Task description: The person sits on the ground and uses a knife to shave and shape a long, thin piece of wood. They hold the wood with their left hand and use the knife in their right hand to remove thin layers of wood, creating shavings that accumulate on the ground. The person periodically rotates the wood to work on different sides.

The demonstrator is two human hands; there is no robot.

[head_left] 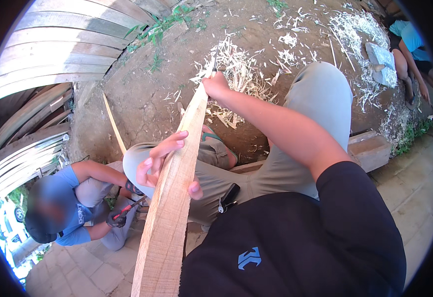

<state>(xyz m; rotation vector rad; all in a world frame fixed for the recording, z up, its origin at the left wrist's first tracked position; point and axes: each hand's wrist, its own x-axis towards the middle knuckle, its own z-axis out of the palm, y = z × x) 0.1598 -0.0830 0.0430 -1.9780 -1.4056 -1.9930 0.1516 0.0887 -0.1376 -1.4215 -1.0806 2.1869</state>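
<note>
The plank (174, 188) slants up across the lap, the left hand (159, 163) wrapped around its middle and the right hand (215, 84) closed on a knife (216, 58) at its far tip — a slip could send the blade astray.

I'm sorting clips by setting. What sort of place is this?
Probably an outdoor woodworking yard: wood shavings litter bare dirt, curved planks are stacked at left, and the left hand steadies a long plank.
</note>
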